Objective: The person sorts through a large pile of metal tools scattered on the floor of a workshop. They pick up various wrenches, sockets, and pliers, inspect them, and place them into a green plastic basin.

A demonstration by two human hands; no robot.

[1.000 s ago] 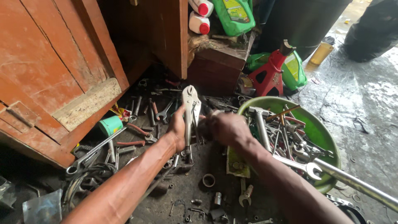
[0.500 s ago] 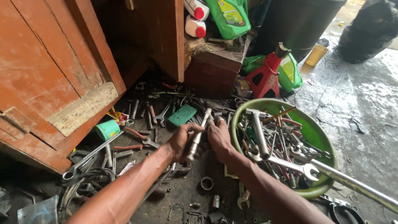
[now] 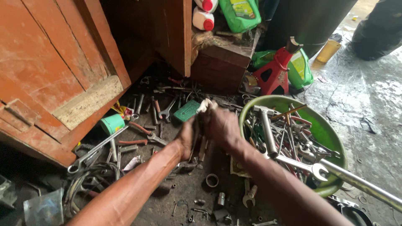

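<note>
Both hands are wrapped around a long grey metal hand tool, some kind of pliers or spanner, hard to tell since it's blurred and mostly hidden. It sits upright-ish between the palms, its pale top end poking out above the knuckles, over the middle of the grimy floor. The left hand has its fingers curled shut around the tool's left side, and the right hand is closed over it from the right, knuckles up, so the two hands press against each other.

Just left of the tool's top there's a small green textured plastic pad lying flat. Further left is a short mint-green plastic cup tipped on its side, with red-handled pliers between it and the hands, and a long steel open-end spanner near the big worn red-brown wooden cabinet.

Right of the hands sits a round green plastic basin crammed with wrenches and a hammer, and a large chrome spanner lies across its near rim. At the far side there's a red metal jack stand and a green plastic oil jug on a dark wooden box. A small steel ring lies on the floor nearer to me.
</note>
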